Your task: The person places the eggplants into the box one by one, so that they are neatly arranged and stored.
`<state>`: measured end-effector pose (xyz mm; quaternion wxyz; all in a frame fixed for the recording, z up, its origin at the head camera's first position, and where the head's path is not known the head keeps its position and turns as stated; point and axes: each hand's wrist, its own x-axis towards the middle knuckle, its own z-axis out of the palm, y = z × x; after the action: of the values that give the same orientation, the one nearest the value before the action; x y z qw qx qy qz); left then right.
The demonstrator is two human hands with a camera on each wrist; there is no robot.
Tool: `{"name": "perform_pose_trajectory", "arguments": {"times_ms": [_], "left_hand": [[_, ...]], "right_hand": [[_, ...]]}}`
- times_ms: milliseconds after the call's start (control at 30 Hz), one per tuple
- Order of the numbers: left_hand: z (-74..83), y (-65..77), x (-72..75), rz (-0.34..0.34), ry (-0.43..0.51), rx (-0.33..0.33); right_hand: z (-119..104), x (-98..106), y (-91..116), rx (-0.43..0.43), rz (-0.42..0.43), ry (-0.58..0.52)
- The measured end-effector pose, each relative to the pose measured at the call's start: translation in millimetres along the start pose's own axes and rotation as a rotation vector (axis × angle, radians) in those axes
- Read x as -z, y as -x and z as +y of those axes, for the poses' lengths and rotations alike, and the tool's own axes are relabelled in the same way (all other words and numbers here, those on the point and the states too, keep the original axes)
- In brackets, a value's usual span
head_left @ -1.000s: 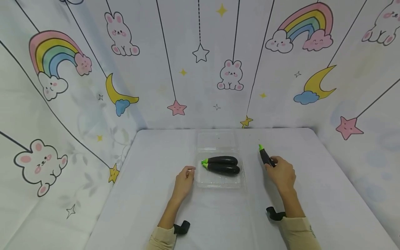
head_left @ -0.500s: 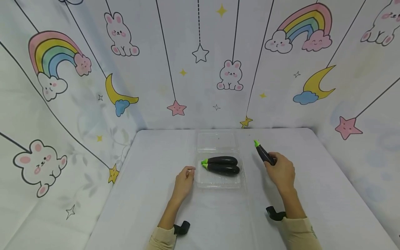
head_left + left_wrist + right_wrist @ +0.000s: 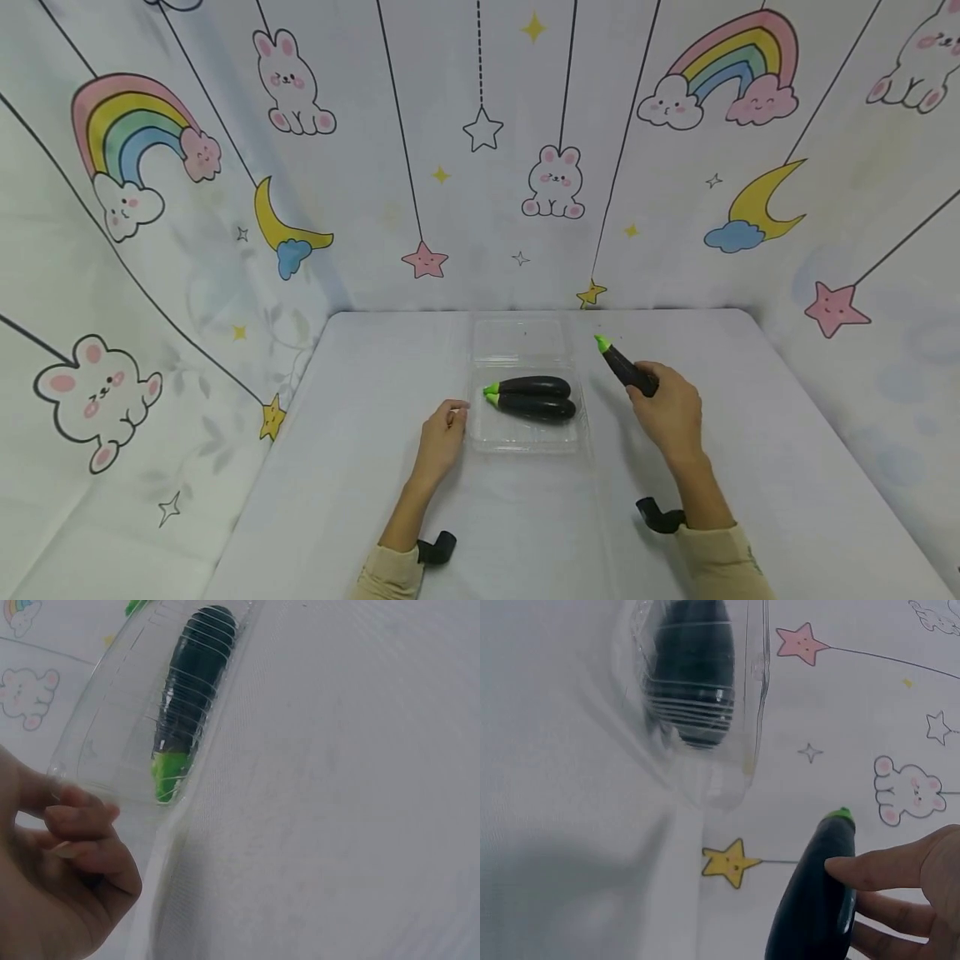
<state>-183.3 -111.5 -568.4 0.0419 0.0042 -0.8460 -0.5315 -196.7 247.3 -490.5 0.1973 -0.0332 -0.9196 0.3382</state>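
My right hand grips a dark toy eggplant by its fat end, above the table to the right of the clear plastic box. Its bright green stem points away and to the left. In the right wrist view, the thumb presses on one side of that eggplant and the fingers lie on the other. Two more eggplants lie side by side in the box, a far one and a near one, stems left. My left hand, fingers curled, holds the box's left rim.
The box's clear lid lies folded back behind it on the white table. A white cloth backdrop printed with rabbits, stars and rainbows rises behind and beside the table. Each wrist wears a black camera mount.
My right hand has moved slightly left with the eggplant, and its stem end has swung left toward the box. The left hand and the box have stayed put.
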Motion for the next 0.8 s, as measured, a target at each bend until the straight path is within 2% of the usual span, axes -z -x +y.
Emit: {"name": "perform_pose_trajectory", "arguments": {"times_ms": [200,800], "left_hand": [[-0.3,0.2,-0.1,-0.001,-0.001,0.003],[0.5,1.0,-0.3,0.001,-0.006,0.012]], "right_hand": [[-11.2,-7.3,5.7,0.078,0.017,-0.035],[-24.5,-23.4,14.1,0.189,-0.014,-0.002]]}}
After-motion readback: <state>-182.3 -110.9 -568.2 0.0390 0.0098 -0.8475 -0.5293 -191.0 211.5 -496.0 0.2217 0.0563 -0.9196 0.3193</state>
